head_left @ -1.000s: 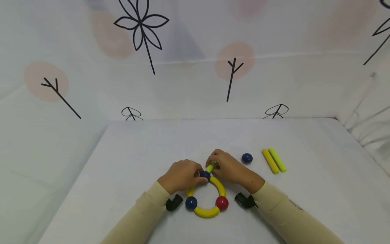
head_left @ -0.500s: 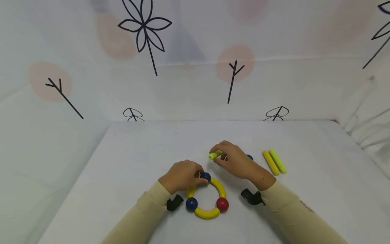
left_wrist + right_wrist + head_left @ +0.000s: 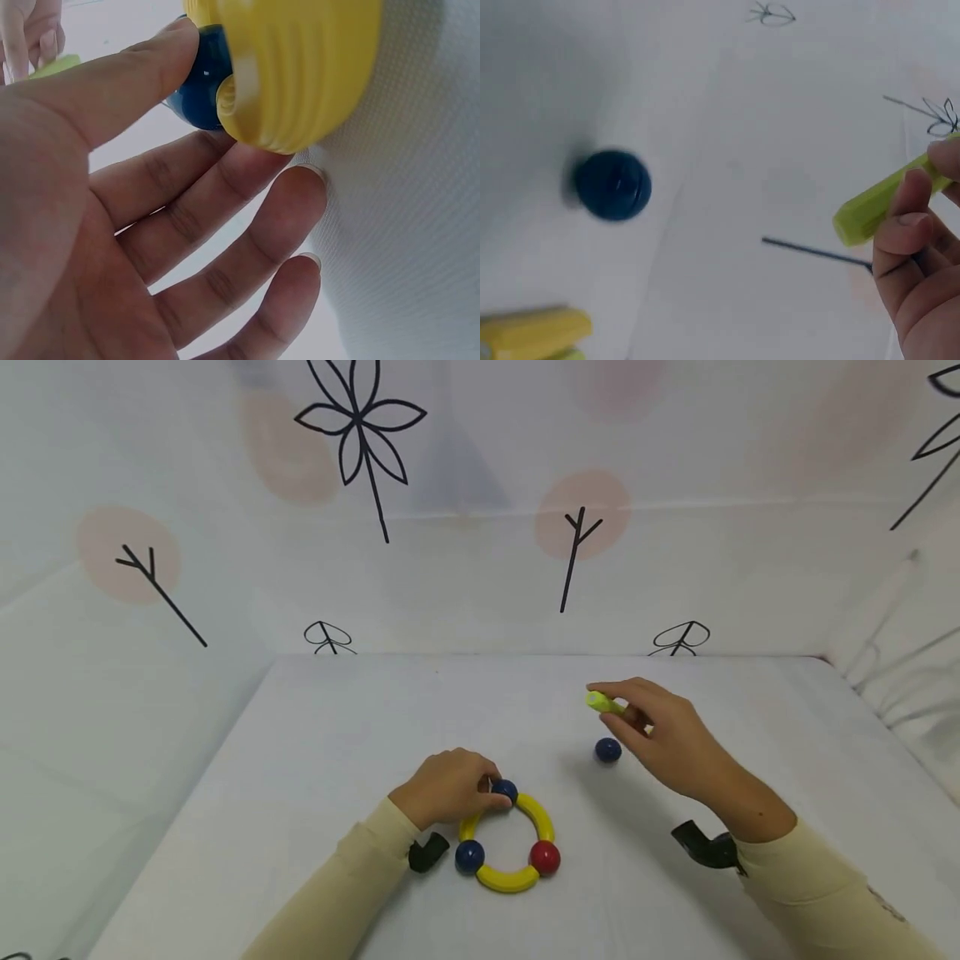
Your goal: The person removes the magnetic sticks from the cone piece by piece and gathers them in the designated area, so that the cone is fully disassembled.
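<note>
On the white table lies a ring of curved yellow bars [image 3: 508, 881] joined by balls: a red ball [image 3: 545, 857], a blue ball [image 3: 469, 857] at the lower left and a top blue ball [image 3: 506, 790]. My left hand [image 3: 450, 789] pinches that top ball between thumb and fingers; the left wrist view shows the thumb on the ball [image 3: 204, 86] beside a yellow bar [image 3: 304, 67]. Raised over the table at the right, my right hand [image 3: 667, 739] holds a lime-green rod [image 3: 603, 702] in its fingertips. The rod [image 3: 877, 202] points outward from the fingers in the right wrist view.
A loose blue ball [image 3: 607, 750] lies on the table below the right hand. A yellow rod [image 3: 536, 334] and part of a lime-green one show in the right wrist view, largely hidden in the head view. A patterned cloth [image 3: 465, 577] stands behind the table.
My right hand has lifted the lime-green rod away from the ring's top ball and carried it right and back. My left hand has stayed at that ball.
</note>
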### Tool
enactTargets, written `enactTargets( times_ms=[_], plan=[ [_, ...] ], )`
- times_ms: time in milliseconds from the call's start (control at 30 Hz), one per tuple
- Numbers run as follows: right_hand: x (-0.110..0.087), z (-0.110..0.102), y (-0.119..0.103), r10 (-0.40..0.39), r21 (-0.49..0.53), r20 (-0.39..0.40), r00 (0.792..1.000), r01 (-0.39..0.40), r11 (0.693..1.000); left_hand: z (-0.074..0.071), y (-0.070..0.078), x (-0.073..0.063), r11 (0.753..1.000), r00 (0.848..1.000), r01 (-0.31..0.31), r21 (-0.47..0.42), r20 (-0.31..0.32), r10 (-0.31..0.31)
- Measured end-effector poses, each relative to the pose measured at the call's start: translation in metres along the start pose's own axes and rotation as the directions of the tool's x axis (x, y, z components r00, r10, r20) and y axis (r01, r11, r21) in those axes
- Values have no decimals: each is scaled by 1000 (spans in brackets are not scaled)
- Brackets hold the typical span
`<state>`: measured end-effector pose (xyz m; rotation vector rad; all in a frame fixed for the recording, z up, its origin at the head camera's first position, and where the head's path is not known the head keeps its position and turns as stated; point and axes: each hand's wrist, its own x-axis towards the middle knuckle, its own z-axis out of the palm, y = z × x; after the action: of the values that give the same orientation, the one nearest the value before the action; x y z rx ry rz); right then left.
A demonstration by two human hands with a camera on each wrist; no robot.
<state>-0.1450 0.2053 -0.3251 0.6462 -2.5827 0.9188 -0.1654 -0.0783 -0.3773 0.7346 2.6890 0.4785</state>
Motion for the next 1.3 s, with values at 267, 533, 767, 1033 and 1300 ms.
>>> enactTargets(
  times_ms=[267,533,767,1033,1300],
  plan=[
    [-22,-26,34,43,-84,-218,975,-62,994,0,0,0,1000,1000,-3,-14,6,3],
    [-33,-28,80,332,-51,-133,934,-341,939,0,-2,2,999,1000,-24,-29,2,24],
    [-38,-27,106,490,-137,48,871,-480,867,0,-3,3,1000,1000,-18,-22,3,18],
    [-41,-27,123,554,-235,265,789,-504,831,0,-2,1,1000,1000,0,-25,9,0],
    [-43,-29,126,562,-260,346,751,-499,827,1,-2,1,999,1000,-6,-35,2,6]
  ],
)
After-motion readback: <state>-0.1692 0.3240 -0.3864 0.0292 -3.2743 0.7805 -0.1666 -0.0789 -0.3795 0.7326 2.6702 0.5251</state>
